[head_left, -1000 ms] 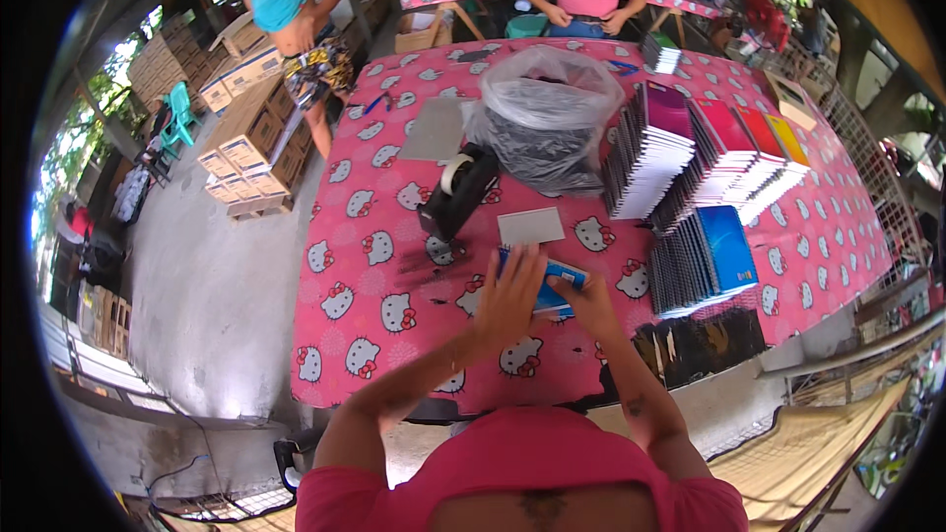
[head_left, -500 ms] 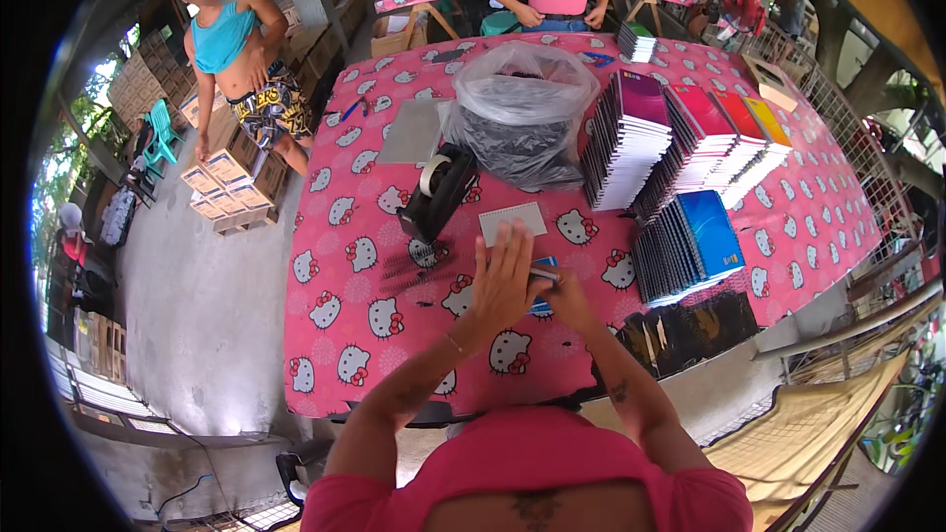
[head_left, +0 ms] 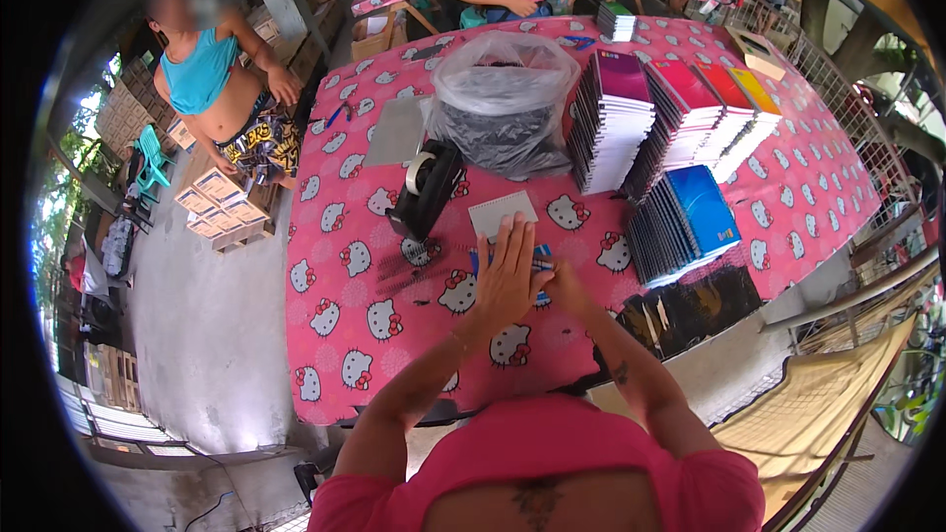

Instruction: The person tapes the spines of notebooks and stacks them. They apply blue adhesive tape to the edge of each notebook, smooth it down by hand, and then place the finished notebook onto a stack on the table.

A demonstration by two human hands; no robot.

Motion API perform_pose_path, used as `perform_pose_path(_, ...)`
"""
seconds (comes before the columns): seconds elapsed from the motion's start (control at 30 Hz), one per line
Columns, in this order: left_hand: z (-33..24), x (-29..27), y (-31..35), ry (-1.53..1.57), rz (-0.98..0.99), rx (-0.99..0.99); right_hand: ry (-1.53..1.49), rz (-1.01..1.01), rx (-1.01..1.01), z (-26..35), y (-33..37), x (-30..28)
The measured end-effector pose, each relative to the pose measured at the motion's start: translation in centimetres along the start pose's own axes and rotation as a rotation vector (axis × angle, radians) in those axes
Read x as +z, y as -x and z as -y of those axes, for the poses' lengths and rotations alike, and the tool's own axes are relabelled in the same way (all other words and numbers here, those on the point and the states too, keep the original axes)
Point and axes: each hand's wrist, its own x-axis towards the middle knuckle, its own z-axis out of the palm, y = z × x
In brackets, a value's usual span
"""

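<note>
My left hand point(head_left: 506, 274) lies flat with its fingers stretched out. It covers most of a small blue-covered notebook point(head_left: 541, 252) on the table, and its fingertips reach the lower edge of a small white sheet or pad point(head_left: 502, 209) with holes along its top. My right hand point(head_left: 566, 290) is closed beside the left thumb, at the notebook's right side. What its fingers hold is mostly hidden; only a small pale edge shows. To the left lie several loose black spiral binding coils point(head_left: 399, 274), with a black tape dispenser point(head_left: 426, 191) behind them.
A clear plastic bag point(head_left: 503, 108) of dark material stands beyond my hands. Blue spiral notebooks point(head_left: 702, 212) and purple point(head_left: 621, 79), red and yellow stacks stand at the right. A grey sheet point(head_left: 397, 131) lies at the left. Two people stand beyond the table, one near stacked boxes point(head_left: 219, 199).
The view has shifted slightly. My right hand has moved in closer against my left, and the pale thing in its fingers shows less. More blue cover shows left of my left fingers.
</note>
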Motion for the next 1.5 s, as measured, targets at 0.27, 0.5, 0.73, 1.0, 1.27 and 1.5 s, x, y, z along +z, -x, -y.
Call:
perform_pose_path(0.27, 1.2, -1.4, -1.5, 0.134, -0.114, -0.018, 0.127, -0.006, 0.028, 1.3, 0.2, 0.3)
perform_pose_path(0.5, 2.8, -0.5, -1.4, 0.184, -0.105, 0.106, 0.336, -0.129, -0.148, 8.1, 1.8, -2.2)
perform_pose_path(0.73, 3.0, -0.1, -1.8, 0.223, -0.1, 0.132, 0.274, 0.005, -0.037, 8.1, 1.5, -3.9)
perform_pose_path(1.0, 2.3, -1.1, -2.0, 0.223, -0.013, 0.181, 0.483, 0.059, -0.154, 10.5, 1.1, -3.4)
perform_pose_path(1.27, -5.0, -7.5, -6.9, 0.61, -0.029, -0.219, 0.364, -0.51, -0.218, 18.2, 4.9, -2.7)
perform_pose_path(1.5, -11.6, -8.5, -20.1, 0.87, -0.211, 0.368, -0.306, -0.441, 0.005, 28.4, 7.8, -13.2)
